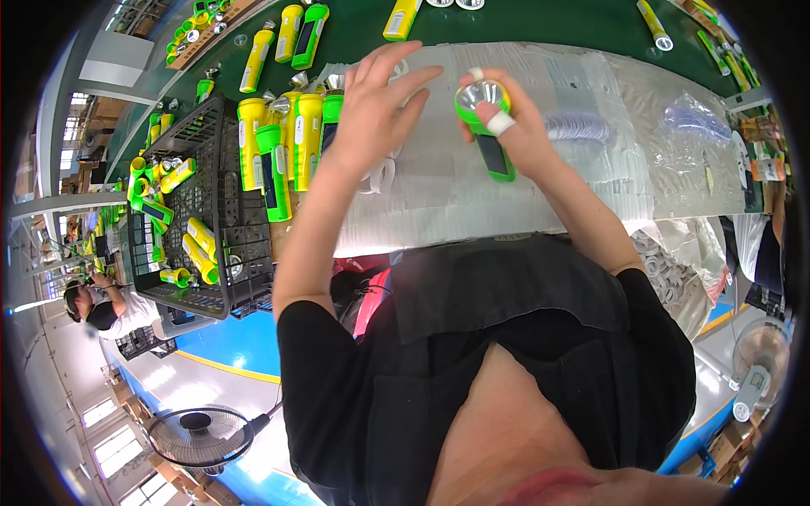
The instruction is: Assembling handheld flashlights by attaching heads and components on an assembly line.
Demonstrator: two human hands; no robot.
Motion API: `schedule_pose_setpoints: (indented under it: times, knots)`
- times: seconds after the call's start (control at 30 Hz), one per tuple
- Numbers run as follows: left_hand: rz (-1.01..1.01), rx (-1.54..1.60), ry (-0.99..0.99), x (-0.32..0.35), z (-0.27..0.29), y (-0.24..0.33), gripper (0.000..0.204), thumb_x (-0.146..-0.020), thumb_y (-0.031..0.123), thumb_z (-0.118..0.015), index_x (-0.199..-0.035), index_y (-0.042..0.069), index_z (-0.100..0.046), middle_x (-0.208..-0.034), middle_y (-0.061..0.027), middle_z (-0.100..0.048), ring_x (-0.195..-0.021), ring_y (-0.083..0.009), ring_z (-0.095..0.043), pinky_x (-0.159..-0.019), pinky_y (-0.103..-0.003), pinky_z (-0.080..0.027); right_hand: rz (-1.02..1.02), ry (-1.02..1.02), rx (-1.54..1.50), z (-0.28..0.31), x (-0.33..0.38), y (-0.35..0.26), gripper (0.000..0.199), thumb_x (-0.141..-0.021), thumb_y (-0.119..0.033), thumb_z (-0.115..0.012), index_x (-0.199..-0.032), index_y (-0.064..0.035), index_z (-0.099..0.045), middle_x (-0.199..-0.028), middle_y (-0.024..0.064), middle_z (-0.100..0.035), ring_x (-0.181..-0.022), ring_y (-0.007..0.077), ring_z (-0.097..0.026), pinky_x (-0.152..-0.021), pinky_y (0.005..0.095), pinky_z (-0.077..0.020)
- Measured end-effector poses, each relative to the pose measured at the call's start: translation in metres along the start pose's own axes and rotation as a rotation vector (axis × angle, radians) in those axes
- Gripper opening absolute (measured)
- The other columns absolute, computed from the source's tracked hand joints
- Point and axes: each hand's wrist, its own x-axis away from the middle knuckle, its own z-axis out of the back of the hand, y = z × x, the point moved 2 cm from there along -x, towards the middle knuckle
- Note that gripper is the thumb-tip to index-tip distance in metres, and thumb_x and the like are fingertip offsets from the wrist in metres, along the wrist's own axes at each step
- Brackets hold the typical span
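Note:
My right hand (525, 135) is closed round a green flashlight (495, 158) with a dark panel on its body, held over the covered bench. Its shiny reflector head tilts up toward me, with my thumb on it. White tape wraps the thumb and a fingertip. My left hand (378, 110) hovers to the left with fingers spread, holding nothing. Just beside it, partly hidden by the wrist, lie white rings (381, 177). Several yellow and green flashlights (305, 139) stand in a group left of that hand, some behind it.
A black crate (221, 211) with flashlights inside is at the left. Clear discs (578, 128) lie in a row on the plastic-covered bench (472, 219). A sack of white rings (666, 268) hangs at the right. Fans (201, 434) stand behind me; another person (114, 308) works far left.

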Motion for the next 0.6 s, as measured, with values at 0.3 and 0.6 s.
schedule_pose_setpoints:
  times: [0.3, 0.6]
  knots:
    - [0.086, -0.24, -0.685, -0.012, -0.007, -0.048, 0.034, -0.075, 0.019, -0.074, -0.107, 0.009, -0.068, -0.115, -0.0092, -0.06, -0.111, -0.0289, -0.056, -0.09, -0.04, -0.048, 0.063, 0.034, 0.016, 0.003, -0.008, 0.008, 0.031, -0.094, -0.016, -0.06, -0.122, -0.0066, -0.05, -0.088, 0.0053, -0.059, -0.073, 0.011, -0.057, -0.065, 0.0269, -0.0503]
    - [0.051, -0.154, -0.632, 0.002, -0.021, -0.055, 0.03, -0.073, 0.027, -0.075, -0.091, 0.005, -0.069, -0.099, -0.0097, -0.06, -0.097, -0.0289, -0.06, -0.079, -0.041, -0.05, 0.047, 0.054, 0.036, 0.006, -0.01, 0.014, 0.033, -0.097, -0.024, -0.054, -0.123, -0.0051, -0.048, -0.087, 0.0066, -0.058, -0.072, 0.0138, -0.056, -0.068, 0.0294, -0.046]
